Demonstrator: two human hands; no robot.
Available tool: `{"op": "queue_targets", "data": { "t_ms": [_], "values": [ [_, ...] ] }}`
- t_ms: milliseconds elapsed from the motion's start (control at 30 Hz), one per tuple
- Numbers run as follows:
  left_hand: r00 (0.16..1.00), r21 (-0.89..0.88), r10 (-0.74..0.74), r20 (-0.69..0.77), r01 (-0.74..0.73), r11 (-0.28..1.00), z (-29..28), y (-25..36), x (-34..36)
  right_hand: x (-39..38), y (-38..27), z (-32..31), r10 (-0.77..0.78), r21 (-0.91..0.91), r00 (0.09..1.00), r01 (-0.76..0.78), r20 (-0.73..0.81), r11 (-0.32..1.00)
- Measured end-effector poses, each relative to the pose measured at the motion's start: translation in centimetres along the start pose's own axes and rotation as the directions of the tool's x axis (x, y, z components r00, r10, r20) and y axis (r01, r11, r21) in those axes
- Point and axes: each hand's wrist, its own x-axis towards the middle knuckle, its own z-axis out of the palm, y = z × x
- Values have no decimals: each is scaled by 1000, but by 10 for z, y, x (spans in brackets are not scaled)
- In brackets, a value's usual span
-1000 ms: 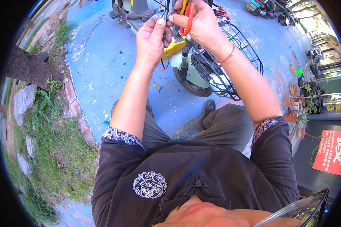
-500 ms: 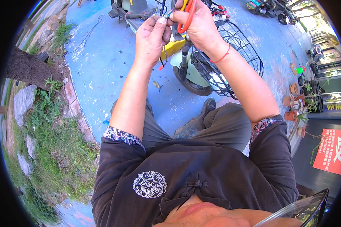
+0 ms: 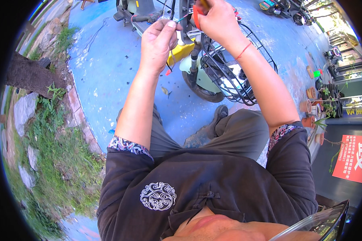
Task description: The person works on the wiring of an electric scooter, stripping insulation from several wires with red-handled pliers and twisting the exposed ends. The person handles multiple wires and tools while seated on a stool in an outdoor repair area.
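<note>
Between its thumb and fingers my left hand [image 3: 158,42] pinches a thin green wire [image 3: 182,19]. The wire's end points toward my right hand [image 3: 223,26], which is closed around a hand tool with red-orange handles [image 3: 196,17]. The tool's jaws are hidden, so its exact kind cannot be told. Both hands are raised in front of the scooter [image 3: 197,78], whose black wire basket [image 3: 245,68] sits beyond my right wrist. A yellow panel [image 3: 181,54] shows beneath the hands, and a loose cable with a red end [image 3: 168,72] hangs below my left hand.
Another scooter [image 3: 138,12] stands at the far left, and a dark one [image 3: 285,10] at the far right. Potted plants [image 3: 309,106] line the right side. Grass, rocks [image 3: 25,110] and a tree trunk [image 3: 36,76] border the blue ground [image 3: 104,80] on the left.
My right hand has moved right, away from my left, with the tool turned in its grip. A gap between the hands now shows the green wire. My left hand has barely shifted.
</note>
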Motion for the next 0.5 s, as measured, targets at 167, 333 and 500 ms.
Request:
{"op": "queue_targets", "data": {
  "t_ms": [167,333,500],
  "values": [
    [999,78,-21,-29,24,997,13,2,-3,0,-5,-3,-161,-58,978,154,-132,986],
    [994,71,5,-113,3,997,11,-6,2,-11,4,-3,164,127,984,-171,65,977],
    [996,-37,11,-92,-14,999,3,-4,5,-48,7,7,273,553,927,-374,259,744]
  ]
}}
